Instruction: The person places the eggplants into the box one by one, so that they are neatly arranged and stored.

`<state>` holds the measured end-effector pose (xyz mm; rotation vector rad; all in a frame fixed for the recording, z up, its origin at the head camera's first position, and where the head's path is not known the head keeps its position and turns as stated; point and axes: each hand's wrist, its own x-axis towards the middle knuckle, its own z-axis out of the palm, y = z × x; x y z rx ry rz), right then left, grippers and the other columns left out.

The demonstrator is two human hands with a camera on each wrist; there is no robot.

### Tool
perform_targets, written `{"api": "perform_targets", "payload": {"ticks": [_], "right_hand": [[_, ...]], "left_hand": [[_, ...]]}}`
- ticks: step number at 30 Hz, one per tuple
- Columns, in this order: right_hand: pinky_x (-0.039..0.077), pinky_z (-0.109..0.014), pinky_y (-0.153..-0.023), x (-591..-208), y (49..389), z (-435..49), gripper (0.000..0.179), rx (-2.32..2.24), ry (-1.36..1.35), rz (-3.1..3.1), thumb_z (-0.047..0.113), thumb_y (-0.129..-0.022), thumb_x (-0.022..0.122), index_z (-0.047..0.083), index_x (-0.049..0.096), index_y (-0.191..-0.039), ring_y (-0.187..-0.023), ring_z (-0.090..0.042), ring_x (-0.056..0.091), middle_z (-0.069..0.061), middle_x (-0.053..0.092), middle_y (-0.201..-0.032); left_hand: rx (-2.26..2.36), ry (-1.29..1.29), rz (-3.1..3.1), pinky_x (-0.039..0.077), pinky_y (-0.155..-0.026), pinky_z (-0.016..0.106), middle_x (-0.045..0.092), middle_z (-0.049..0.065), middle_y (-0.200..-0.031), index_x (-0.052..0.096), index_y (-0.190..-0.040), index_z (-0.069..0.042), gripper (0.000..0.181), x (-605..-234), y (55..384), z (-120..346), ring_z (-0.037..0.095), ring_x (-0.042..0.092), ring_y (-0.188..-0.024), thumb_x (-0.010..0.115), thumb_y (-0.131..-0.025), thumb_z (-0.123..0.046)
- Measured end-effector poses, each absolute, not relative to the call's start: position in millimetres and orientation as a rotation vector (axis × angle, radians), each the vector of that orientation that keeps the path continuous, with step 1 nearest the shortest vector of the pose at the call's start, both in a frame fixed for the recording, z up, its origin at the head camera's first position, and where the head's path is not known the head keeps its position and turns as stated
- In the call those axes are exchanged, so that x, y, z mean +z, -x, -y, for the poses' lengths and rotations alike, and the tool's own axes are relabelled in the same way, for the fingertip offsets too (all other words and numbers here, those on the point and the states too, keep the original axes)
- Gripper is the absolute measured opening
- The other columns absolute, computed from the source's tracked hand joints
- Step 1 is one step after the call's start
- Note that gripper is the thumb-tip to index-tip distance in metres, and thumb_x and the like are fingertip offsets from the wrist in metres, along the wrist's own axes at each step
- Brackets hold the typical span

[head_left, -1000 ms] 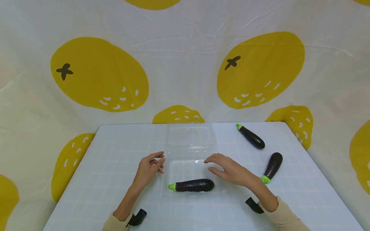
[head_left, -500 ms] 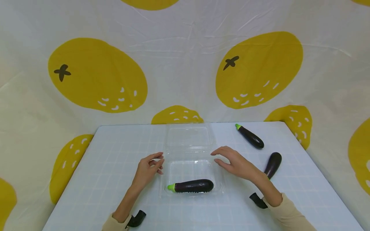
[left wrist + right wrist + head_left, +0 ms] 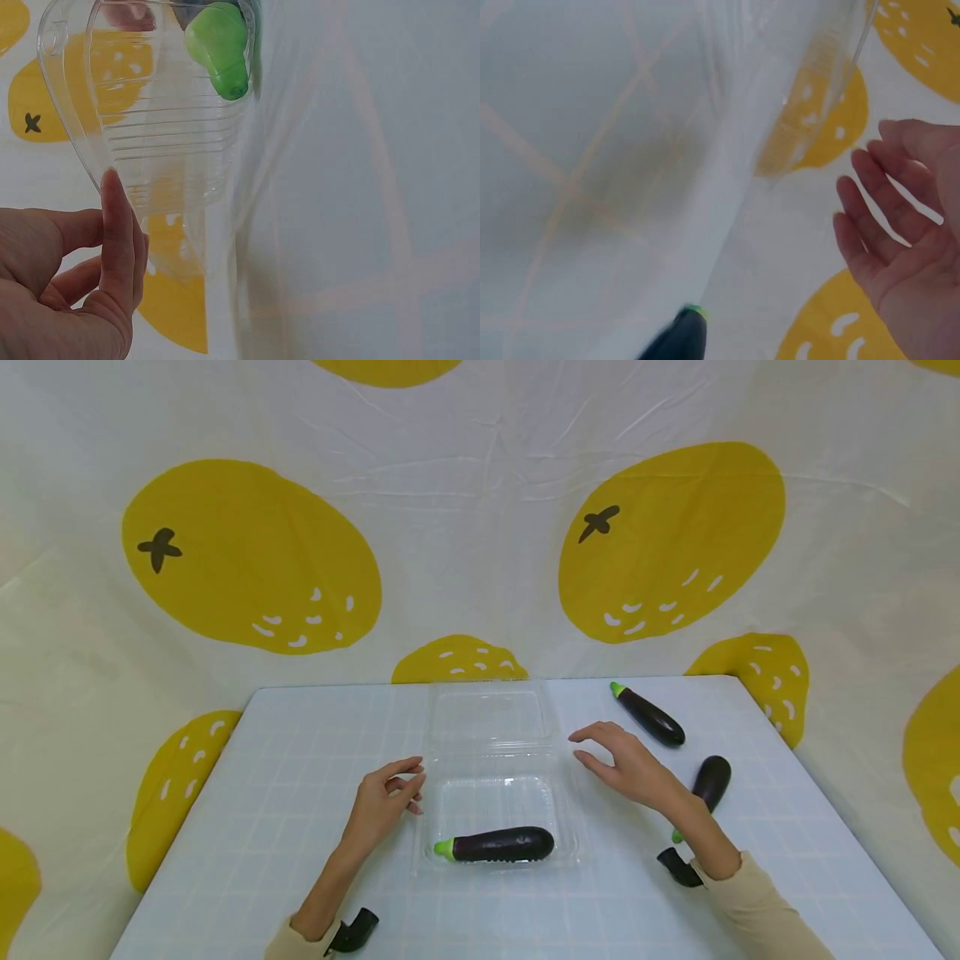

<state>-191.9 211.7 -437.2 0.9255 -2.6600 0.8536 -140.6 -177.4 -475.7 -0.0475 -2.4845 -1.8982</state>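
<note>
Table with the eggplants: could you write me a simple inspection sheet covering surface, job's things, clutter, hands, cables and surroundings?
Surface: pale checked table
Job's things: open clear container with one eggplant inside; far eggplant and near eggplant right of it
Clutter: nothing seen
Hands: left hand at the container's left edge, touch uncertain; right hand holding nothing
Cables: nothing seen
Surroundings: white backdrop with yellow fruit prints
</note>
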Motion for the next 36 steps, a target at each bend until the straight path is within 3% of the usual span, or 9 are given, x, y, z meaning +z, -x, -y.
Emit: {"api": "perform_targets", "payload": {"ticks": [7,20,36], "right_hand": [[0.056,-0.053,-0.093,-439.3,201.7,-223.4,0.021,0.865,-0.809,2.677,0.006,-0.095,0.074,0.003,0.071,-0.115,-0.109,-0.033,0.065,-0.014,0.072,-0.114],[0.054,-0.056,-0.093,-446.2,221.7,-247.3,0.024,0.841,-0.716,2.589,0.001,-0.092,0.076,-0.003,0.07,-0.115,-0.105,-0.035,0.066,-0.015,0.071,-0.11],[0.043,-0.064,-0.103,-450.1,240.7,-276.4,0.023,0.902,-0.482,2.61,0.002,-0.096,0.07,-0.01,0.068,-0.116,-0.113,-0.046,0.058,-0.029,0.065,-0.117]], "left_hand": [[-1.876,0.042,2.498,0.06,-0.066,0.023,0.071,0.018,-0.113,0.064,-0.133,0.005,0.038,-474.4,139.4,177.0,0.02,0.069,-0.062,0.071,-0.097,-0.005],[-1.888,0.058,2.485,0.06,-0.066,0.023,0.071,0.019,-0.113,0.064,-0.133,0.005,0.038,-474.5,139.5,177.4,0.02,0.068,-0.061,0.071,-0.097,-0.006],[-1.882,0.047,2.488,0.061,-0.065,0.025,0.07,0.016,-0.113,0.064,-0.134,0.005,0.038,-476.3,140.9,177.7,0.02,0.068,-0.062,0.071,-0.098,-0.007]]}}
